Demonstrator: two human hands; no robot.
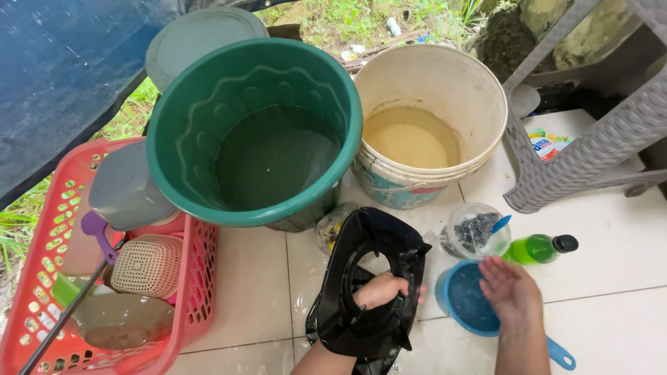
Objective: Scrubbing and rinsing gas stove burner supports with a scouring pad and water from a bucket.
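A red basket (pixel 198 278) stands at the near left on the tiled floor (pixel 611 278). It holds a grey container (pixel 125 187), a purple utensil (pixel 96 229), a beige perforated strainer (pixel 147 264), a shallow bowl (pixel 118 321) and a dark rod (pixel 62 319) that leans across the basket.

To the right of the basket, a green bucket (pixel 174 139) holds water. A grey-green lid (pixel 194 31) lies behind it on the far side. A white bucket (pixel 458 83) with cloudy yellowish water stands just beside the green bucket, on its right.

Near the centre, the left hand (pixel 381 288) grips a black ring-shaped stove part (pixel 361 236). The fingers are closed around the lower inner edge of the ring. The part stands upright on the floor, in front of the two buckets. A crumpled clear wrapper (pixel 332 226) lies just behind it.

To the right of the part, a blue dipper (pixel 462 302) with a handle rests on the floor. The right hand (pixel 511 292) hovers over its right rim, flat and open, fingers together, holding nothing. Whether the palm touches the rim cannot be determined.

Beyond the dipper, a clear plastic cup (pixel 476 232) contains a dark scrubber. A green bottle (pixel 538 248) with a black cap lies on its side just to the right of the cup. A grey woven-pattern stool (pixel 590 153) stands at the far right.
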